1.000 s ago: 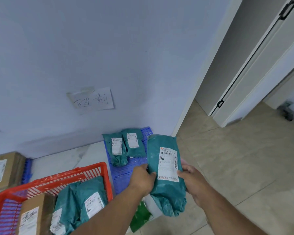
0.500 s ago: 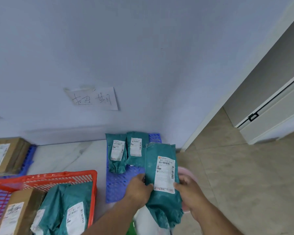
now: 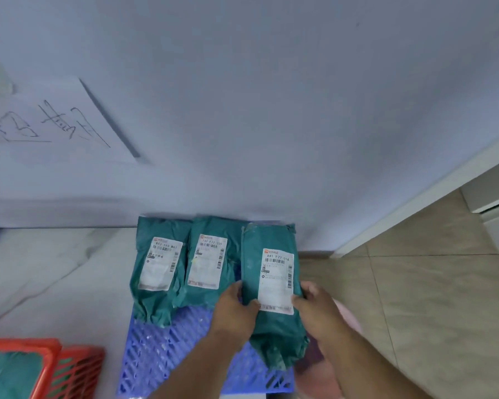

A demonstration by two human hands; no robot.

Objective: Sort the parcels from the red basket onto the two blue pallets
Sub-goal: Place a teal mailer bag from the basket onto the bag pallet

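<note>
I hold a teal parcel [image 3: 268,286] with a white label over the right part of the blue pallet [image 3: 162,355]. My left hand [image 3: 234,309] grips its left edge and my right hand [image 3: 317,309] grips its right edge. Two more teal parcels lie side by side on the pallet against the wall, one on the left [image 3: 156,269] and one in the middle [image 3: 209,262]. Whether the held parcel rests on the pallet I cannot tell. The red basket [image 3: 69,370] shows at the bottom left with a teal parcel [image 3: 12,375] inside.
A handwritten paper sign [image 3: 55,122] is taped to the pale wall above. A white door frame [image 3: 415,211] and tiled floor [image 3: 429,298] lie to the right. White marble floor [image 3: 55,277] separates basket and pallet. Something pink [image 3: 349,315] sits under my right hand.
I have leaned in close to the pallet. Both hands have lowered the teal parcel forward, down next to the two lying by the wall. The basket has slid towards the frame's left corner.
</note>
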